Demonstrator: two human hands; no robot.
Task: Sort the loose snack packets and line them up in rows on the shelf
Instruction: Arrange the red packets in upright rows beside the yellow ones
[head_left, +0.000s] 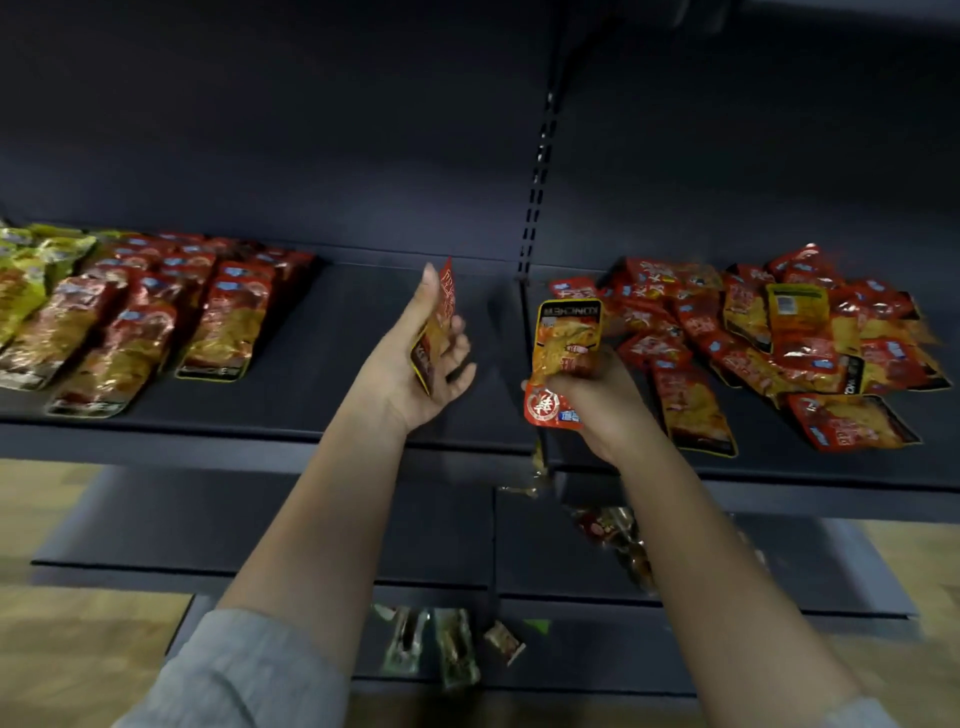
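Observation:
My left hand (415, 364) is raised over the dark shelf (322, 332), palm turned right, and holds a red and yellow snack packet (441, 312) on edge between thumb and fingers. My right hand (592, 400) grips another red and yellow packet (563, 353) upright by its lower half. A loose heap of the same packets (769, 338) lies on the shelf to the right. On the left, red packets (218, 317) lie lined up in rows, with green-yellow packets (31, 270) at the far left.
A slotted upright post (537, 171) divides the shelf back. A lower shelf (260, 519) carries a few packets (618, 535) on its right side. Several small packets (441, 644) lie on the lowest shelf between my arms. Wooden floor (78, 649) shows at the left.

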